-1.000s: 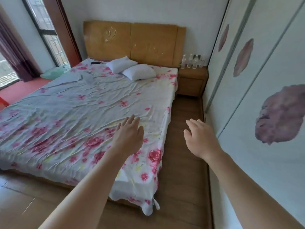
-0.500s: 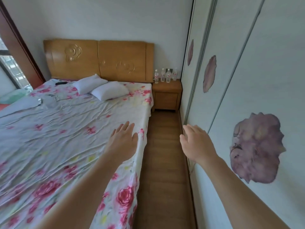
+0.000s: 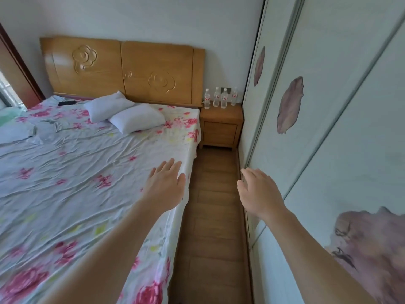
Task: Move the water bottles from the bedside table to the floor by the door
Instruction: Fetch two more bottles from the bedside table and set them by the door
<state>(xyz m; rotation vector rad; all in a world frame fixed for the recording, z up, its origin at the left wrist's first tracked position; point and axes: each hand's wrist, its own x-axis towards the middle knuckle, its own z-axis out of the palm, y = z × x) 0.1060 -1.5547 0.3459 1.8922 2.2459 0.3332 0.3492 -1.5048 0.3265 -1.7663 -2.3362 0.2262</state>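
Note:
Several clear water bottles [image 3: 220,97] with red labels stand upright in a cluster on the wooden bedside table [image 3: 221,126], at the far end of the narrow aisle beside the bed. My left hand [image 3: 164,185] is stretched forward over the bed's right edge, fingers straight, holding nothing. My right hand [image 3: 258,191] reaches forward over the aisle close to the wardrobe, fingers relaxed and empty. Both hands are far short of the bottles.
A large bed [image 3: 87,172] with a floral sheet and two white pillows [image 3: 127,114] fills the left. A tall white wardrobe [image 3: 328,128] with purple prints lines the right. Between them runs a narrow wooden floor strip [image 3: 212,216] leading to the bedside table.
The view has advanced up the aisle toward the bedside table, so the bottles look larger and nearer. Both hands stay stretched forward and empty.

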